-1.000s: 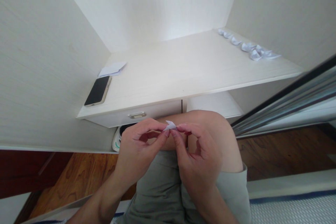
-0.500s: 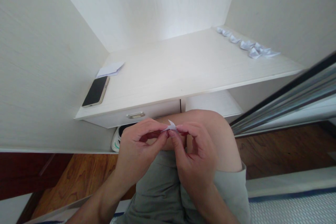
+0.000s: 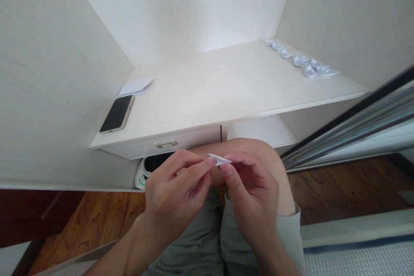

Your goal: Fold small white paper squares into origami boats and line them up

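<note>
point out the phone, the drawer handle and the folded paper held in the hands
phone [image 3: 117, 114]: head view, on its dark screen
drawer handle [image 3: 165, 144]: head view, on the middle of its metal plate
folded paper [image 3: 221, 160]: head view, on the middle of its white side

White shelf [image 3: 207, 82] with phone [image 3: 117, 114], paper [image 3: 136, 87] and small folded-paper pieces [image 3: 301, 61].

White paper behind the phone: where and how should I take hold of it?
Probably pinch the right-hand corner of the white paper, coming from the right, over the shelf. That corner points away from the left wall and seems slightly raised, while the phone lies close in front.
</note>
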`<state>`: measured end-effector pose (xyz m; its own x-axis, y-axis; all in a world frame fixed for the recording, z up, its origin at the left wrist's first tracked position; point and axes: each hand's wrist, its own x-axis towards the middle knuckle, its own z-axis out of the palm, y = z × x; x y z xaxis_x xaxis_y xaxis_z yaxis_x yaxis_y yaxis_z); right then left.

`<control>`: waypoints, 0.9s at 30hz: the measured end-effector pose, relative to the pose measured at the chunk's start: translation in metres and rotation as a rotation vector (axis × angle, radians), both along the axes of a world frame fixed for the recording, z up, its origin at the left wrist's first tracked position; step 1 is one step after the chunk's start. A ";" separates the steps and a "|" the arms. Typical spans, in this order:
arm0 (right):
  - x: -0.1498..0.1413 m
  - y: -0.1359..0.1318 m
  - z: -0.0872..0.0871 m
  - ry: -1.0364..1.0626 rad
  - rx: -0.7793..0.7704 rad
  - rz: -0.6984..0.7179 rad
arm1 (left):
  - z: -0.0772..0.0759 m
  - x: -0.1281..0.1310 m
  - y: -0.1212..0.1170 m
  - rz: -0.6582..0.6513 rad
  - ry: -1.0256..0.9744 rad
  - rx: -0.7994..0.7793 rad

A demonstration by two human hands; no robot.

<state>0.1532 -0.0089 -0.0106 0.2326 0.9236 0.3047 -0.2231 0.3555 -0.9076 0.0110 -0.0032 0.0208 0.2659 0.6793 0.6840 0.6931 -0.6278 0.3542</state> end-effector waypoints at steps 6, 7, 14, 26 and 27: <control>-0.002 -0.001 -0.001 0.148 -0.125 0.039 | -0.005 0.003 0.001 0.015 0.038 0.097; -0.003 -0.002 -0.001 0.168 -0.157 0.037 | -0.007 0.003 0.000 0.017 0.040 0.113; -0.013 -0.001 0.003 0.390 -0.324 0.042 | -0.017 0.004 0.001 0.064 0.024 0.181; -0.003 0.000 -0.001 -0.019 -0.276 -0.214 | -0.012 -0.004 0.002 -0.077 -0.018 0.139; -0.001 0.000 0.000 -0.107 -0.229 -0.244 | -0.009 -0.006 0.004 -0.068 -0.022 0.100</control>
<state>0.1523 -0.0093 -0.0107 0.4332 0.8918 0.1304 -0.0556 0.1709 -0.9837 0.0049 0.0008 0.0117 0.2937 0.5885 0.7533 0.6404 -0.7062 0.3020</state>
